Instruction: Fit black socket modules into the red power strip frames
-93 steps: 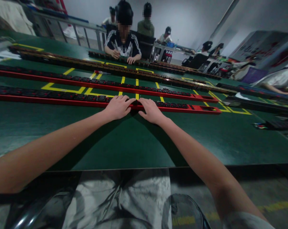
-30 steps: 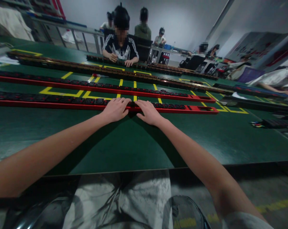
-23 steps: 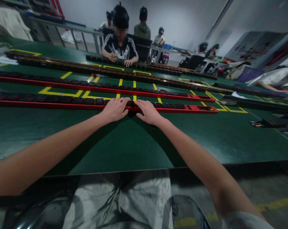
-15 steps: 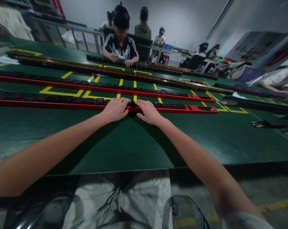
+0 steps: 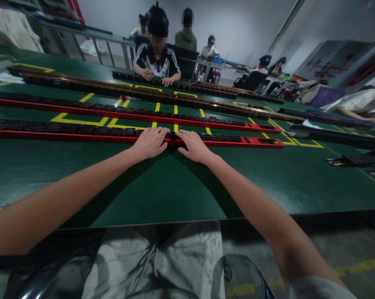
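A long red strip [image 5: 66, 136] set with a row of black sockets lies across the green table [image 5: 162, 182], nearest to me. My left hand [image 5: 150, 142] and my right hand [image 5: 193, 146] rest side by side on its middle, fingers curled down over the sockets and pressing on the strip. What lies under the fingers is hidden.
A second red socket strip [image 5: 175, 118] lies just beyond, with darker strips [image 5: 162, 97] farther back and yellow floor-tape lines between them. A person in a black striped top [image 5: 158, 62] sits opposite, hands on a strip. More people sit behind and at the right. Small parts [image 5: 338, 162] lie at the right.
Hardly anything has moved: both hands stay on the same spot of the near red strip. The view has shifted slightly since the oldest frame.
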`<state>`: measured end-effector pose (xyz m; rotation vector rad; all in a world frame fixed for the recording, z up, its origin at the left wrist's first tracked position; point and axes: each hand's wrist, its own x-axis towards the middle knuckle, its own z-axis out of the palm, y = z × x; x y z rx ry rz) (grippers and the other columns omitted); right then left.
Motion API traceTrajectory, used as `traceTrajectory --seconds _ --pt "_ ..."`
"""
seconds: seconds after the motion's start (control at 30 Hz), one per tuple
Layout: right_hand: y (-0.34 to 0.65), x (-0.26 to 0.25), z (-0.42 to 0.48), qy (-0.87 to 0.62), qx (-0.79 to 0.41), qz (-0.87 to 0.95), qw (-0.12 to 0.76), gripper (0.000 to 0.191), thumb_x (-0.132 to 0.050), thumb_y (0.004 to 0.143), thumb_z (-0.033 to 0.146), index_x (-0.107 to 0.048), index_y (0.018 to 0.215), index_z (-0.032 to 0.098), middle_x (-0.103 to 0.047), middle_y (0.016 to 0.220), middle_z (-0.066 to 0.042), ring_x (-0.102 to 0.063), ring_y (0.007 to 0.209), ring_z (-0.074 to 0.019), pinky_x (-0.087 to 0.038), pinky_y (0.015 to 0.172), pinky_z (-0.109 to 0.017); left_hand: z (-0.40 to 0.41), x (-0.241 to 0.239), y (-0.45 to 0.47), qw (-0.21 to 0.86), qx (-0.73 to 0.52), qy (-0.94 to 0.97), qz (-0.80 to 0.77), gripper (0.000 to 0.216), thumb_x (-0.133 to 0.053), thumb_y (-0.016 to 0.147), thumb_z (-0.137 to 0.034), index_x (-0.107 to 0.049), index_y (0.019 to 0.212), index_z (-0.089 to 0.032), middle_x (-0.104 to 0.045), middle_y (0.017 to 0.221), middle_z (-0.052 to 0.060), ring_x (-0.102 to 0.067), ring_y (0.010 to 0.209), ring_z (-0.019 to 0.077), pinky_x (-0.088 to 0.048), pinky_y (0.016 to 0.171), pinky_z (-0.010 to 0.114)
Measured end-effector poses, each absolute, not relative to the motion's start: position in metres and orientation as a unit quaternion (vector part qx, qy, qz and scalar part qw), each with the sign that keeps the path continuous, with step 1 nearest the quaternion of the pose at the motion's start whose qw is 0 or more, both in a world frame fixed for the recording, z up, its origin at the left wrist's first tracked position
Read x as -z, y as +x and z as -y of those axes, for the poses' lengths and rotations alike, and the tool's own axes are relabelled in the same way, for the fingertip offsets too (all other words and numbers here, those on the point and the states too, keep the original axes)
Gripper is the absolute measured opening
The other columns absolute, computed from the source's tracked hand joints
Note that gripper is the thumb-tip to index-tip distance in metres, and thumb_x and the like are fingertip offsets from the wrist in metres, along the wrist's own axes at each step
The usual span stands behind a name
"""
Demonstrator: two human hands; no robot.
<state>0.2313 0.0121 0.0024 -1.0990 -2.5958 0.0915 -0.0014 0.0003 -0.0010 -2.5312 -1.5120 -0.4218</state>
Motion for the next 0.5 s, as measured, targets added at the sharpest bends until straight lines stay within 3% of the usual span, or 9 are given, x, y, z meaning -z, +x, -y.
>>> traceTrajectory --seconds 0.3,0.5 --pt "0.2294 -0.0046 -0.011 -0.391 -0.022 0.908 0.147 0.063 -0.062 0.098 0.03 -0.046 0.158 0.018 -0.046 0.164 -0.016 -0.04 0.153 -0.034 -0.026 0.129 -0.062 0.0004 0.0014 -0.001 0.084 0.144 -0.844 0.51 0.045 -0.046 0.098 -0.034 -0.051 0.139 -0.016 -0.067 0.128 0.016 -0.063 0.118 0.0326 -0.042 0.103 0.045" --pt "0.2291 -0.0071 -0.0087 -0.396 -0.023 0.907 0.142 0.062 -0.063 0.098 0.029 -0.047 0.157 0.016 -0.046 0.163 -0.017 -0.04 0.154 -0.0341 -0.026 0.129 -0.06 0.0044 0.0017 0.0016 0.104 0.147 -0.819 0.544 0.039 -0.047 0.098 -0.04 -0.056 0.128 -0.016 -0.07 0.121 0.016 -0.063 0.116 0.0345 -0.037 0.109 0.048"
